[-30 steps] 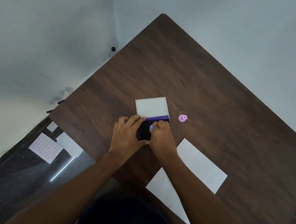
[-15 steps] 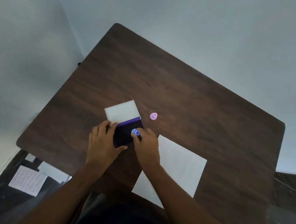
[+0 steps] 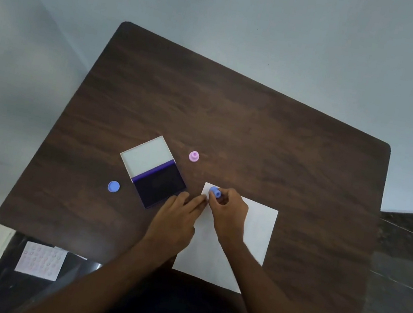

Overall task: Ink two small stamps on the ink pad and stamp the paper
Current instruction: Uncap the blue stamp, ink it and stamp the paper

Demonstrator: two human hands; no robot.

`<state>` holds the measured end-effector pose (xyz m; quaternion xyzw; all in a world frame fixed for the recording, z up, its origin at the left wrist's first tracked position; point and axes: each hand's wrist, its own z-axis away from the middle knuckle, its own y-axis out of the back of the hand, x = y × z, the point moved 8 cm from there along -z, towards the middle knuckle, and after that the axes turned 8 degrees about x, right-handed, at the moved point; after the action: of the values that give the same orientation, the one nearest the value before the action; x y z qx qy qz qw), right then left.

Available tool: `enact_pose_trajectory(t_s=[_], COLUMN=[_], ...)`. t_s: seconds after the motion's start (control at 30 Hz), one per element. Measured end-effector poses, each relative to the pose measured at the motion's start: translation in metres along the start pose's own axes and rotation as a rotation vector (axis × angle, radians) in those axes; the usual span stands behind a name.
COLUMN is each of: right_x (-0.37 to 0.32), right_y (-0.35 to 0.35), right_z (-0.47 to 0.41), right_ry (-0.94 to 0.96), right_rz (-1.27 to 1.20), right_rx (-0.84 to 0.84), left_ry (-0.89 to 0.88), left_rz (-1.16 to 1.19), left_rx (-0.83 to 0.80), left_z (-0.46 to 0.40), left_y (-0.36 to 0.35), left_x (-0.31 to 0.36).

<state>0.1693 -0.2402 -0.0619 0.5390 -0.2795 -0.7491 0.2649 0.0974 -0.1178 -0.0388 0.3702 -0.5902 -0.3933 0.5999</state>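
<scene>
A white paper (image 3: 255, 233) lies on the dark wooden table (image 3: 258, 126). My right hand (image 3: 229, 213) is shut on a small blue stamp (image 3: 214, 192), which is at the paper's far left corner. My left hand (image 3: 177, 219) rests flat with its fingertips at the paper's left edge, holding nothing. The ink pad (image 3: 159, 185) lies open left of the paper, its white lid (image 3: 146, 158) folded back. A pink stamp (image 3: 193, 157) stands beyond the pad. A blue cap (image 3: 113, 186) lies left of the pad.
A white sheet with rows of pale pink dots (image 3: 41, 260) lies on the dark floor below the table's left corner. Pale walls stand close behind and to the left of the table.
My right hand has carried the blue stamp from the ink pad over to the paper's far corner. My left hand has left the pad and moved to the paper's edge. The camera view has shifted.
</scene>
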Motion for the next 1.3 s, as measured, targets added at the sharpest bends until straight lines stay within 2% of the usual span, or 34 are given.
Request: enact_pose_trajectory(t_s=[0.17,0.5,1.0,1.3], right_x=[0.003,0.001,-0.003,-0.008], right_y=[-0.008,-0.022,-0.023,-0.024], right_z=[-0.003,-0.005,-0.007,-0.009], right_ry=[-0.022,-0.057,-0.067,-0.075], right_rz=[0.014,0.034,0.063,0.073], right_rx=[-0.039,-0.098,-0.077,-0.09], left_ry=[0.032,0.002,0.045,0.009], left_rz=[-0.005,-0.021,0.019,-0.006], left_rx=[-0.062,-0.047,-0.071,-0.029], left_z=[0.006,0.008,0.008,0.006], left_y=[-0.01,-0.012,-0.011,-0.008], left_x=[-0.007,-0.004,-0.005,-0.002])
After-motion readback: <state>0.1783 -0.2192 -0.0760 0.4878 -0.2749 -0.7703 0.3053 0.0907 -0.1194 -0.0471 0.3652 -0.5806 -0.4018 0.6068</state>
